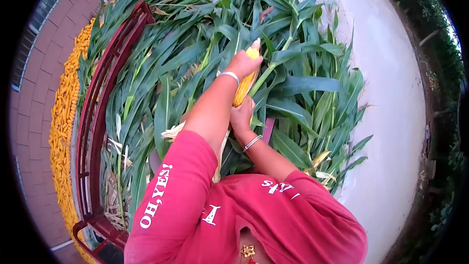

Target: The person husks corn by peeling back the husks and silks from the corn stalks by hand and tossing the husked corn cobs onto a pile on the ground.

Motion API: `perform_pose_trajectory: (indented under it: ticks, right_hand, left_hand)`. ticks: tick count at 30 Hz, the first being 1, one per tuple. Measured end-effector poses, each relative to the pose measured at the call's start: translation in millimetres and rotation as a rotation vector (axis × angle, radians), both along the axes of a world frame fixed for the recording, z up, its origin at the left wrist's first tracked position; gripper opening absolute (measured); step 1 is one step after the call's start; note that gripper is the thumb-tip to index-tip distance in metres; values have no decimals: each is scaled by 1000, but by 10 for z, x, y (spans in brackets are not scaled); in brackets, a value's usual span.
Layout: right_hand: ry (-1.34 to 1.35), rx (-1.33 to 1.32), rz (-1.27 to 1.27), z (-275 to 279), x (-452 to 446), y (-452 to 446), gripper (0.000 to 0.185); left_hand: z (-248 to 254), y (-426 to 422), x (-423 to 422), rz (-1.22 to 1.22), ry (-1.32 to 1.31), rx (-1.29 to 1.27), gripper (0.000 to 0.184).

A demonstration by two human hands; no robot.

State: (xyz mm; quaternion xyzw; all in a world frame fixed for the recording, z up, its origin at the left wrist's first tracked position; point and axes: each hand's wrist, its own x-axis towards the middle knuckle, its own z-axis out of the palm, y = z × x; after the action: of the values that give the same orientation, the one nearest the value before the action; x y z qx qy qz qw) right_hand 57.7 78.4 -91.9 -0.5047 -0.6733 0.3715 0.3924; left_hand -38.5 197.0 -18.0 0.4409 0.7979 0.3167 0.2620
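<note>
A yellow corn ear [242, 90] with bare kernels and a pinkish tip points up and away, with pale husk along its right side. My left hand [244, 63] is closed around its upper part. Just below, my right hand [242, 115] is closed at the ear's lower end, where the fingers partly hide what they grip. Long green corn leaves and stalks [185, 58] lie under and around both hands. Dry husk [173, 131] shows beside my left forearm.
A dark red metal rail [90, 117] curves along the left side of the stalks. Beyond it, many yellow corn ears [63, 122] are piled along a brick-patterned surface [36, 93]. Pale concrete [391, 117] runs along the right, bordered by dark greenery [444, 68].
</note>
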Motion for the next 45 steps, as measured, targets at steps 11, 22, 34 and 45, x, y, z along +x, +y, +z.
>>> perform_pose_trajectory:
  ticks: [11,22,34,45]
  right_hand:
    - [-14,128,-48,-172,48,14,38]
    - [-74,141,-14,-211,66,49,48]
    - [-2,66,45,136,169,19,42]
    - [-7,145,211,25,107,490,42]
  left_hand:
    - [-139,216,-111,-167,-21,-330,71]
    - [-635,399,-273,-228,-166,-386,72]
    - [-802,524,-123,-593,-416,-790,52]
    - [50,146,-632,-37,-647,78,44]
